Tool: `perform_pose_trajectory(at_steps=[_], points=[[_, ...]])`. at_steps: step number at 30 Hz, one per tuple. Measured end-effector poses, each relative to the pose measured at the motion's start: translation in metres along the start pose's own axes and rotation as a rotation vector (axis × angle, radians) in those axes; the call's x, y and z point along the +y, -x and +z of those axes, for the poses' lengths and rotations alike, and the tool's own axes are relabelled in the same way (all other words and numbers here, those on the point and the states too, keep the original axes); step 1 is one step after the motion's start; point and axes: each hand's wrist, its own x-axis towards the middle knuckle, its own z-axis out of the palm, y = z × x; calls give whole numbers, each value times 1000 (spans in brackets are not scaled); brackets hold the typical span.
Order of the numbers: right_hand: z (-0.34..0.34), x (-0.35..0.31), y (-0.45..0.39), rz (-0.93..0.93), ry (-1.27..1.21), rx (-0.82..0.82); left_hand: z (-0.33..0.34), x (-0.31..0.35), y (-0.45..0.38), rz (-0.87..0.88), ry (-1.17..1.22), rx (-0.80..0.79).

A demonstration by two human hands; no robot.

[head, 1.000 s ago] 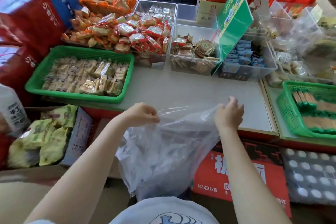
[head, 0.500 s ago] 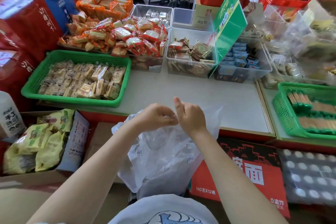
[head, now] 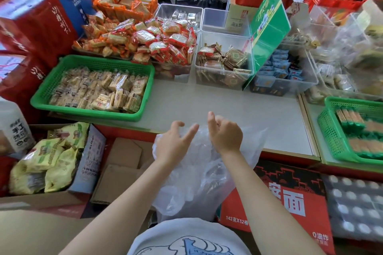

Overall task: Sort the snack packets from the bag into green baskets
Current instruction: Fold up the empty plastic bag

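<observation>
A clear plastic bag (head: 199,182) hangs in front of me against the counter's front edge; what it holds is too crumpled to make out. My left hand (head: 174,143) rests on the bag's top with thumb and fingers spread. Right beside it, my right hand (head: 226,133) has its fingers curled round the bunched top of the bag, thumb pointing up. On the counter's left stands a green basket (head: 93,62) full of beige snack packets (head: 103,91). A second green basket (head: 328,130) at the right edge holds rows of green and orange packets (head: 360,130).
Clear tubs (head: 223,80) and heaps of red and orange packets (head: 145,41) line the counter's back, with a green sign (head: 267,27) leaning among them. The white countertop (head: 228,105) lies between the baskets. Below are a carton of yellow bags (head: 47,157) and a red noodle box (head: 290,198).
My hands, a second ago apart and stretching the bag's mouth, have come together at its top. The left hand's fingers have since spread out.
</observation>
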Motion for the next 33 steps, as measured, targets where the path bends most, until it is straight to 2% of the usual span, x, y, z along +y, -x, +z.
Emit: perform_pose_trajectory(at_steps=[4, 10, 14, 16, 17, 18, 20, 21, 25, 29, 33], points=[[-1, 3, -1, 36, 40, -12, 1, 5, 0, 47, 55, 71], [-27, 26, -10, 173, 93, -4, -39, -40, -32, 25, -396, 294], [-22, 19, -7, 159, 97, -39, -52, -39, -47, 161, -694, 280], [-20, 15, -7, 169, 49, -53, -53, -27, -49, 363, -509, 284], [-19, 14, -7, 172, 21, -56, -52, -16, -45, 470, -308, 226], [-18, 12, -7, 173, -11, -57, -48, -3, -38, 539, -141, 104], [-15, 7, -7, 171, -82, -63, -35, 22, -21, 579, 3, -195], [-14, 4, -7, 176, -108, -68, -27, 30, -15, 588, 22, -280], [-14, 2, -6, 202, -157, -75, -15, 34, -12, 575, 230, -304], [-18, 3, -5, 235, -231, -103, -19, 32, -12, 581, 51, -352], [-18, 2, -7, 210, -240, -112, -20, 32, -16, 545, -147, -239]])
